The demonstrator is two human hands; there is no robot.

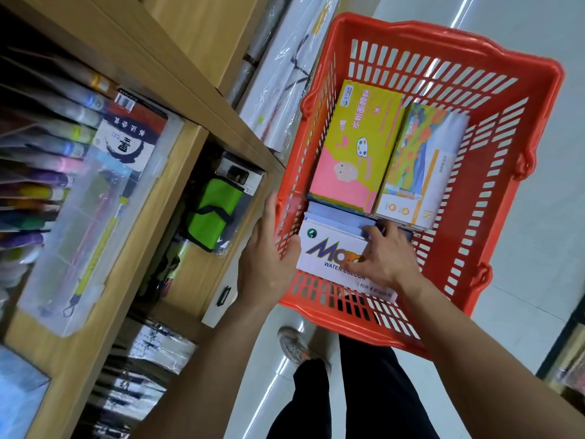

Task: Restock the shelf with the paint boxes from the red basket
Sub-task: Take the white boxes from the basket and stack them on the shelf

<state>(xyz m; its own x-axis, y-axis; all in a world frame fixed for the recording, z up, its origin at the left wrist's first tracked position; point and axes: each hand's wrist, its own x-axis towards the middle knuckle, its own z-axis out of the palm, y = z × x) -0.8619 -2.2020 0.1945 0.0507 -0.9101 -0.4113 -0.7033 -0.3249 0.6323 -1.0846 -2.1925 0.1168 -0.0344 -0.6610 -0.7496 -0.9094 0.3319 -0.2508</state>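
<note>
While left hand (266, 255) clasps slotted plastic red basket (506, 172) | right hand (384, 255) grip pinches glossy white watercolour box (329, 251)

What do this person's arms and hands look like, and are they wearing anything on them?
Both forearms are bare: no sleeves, gloves, watch or rings show on the left hand or the right hand. Lower down, the person wears dark trousers and a grey sneaker with orange accents.
</note>
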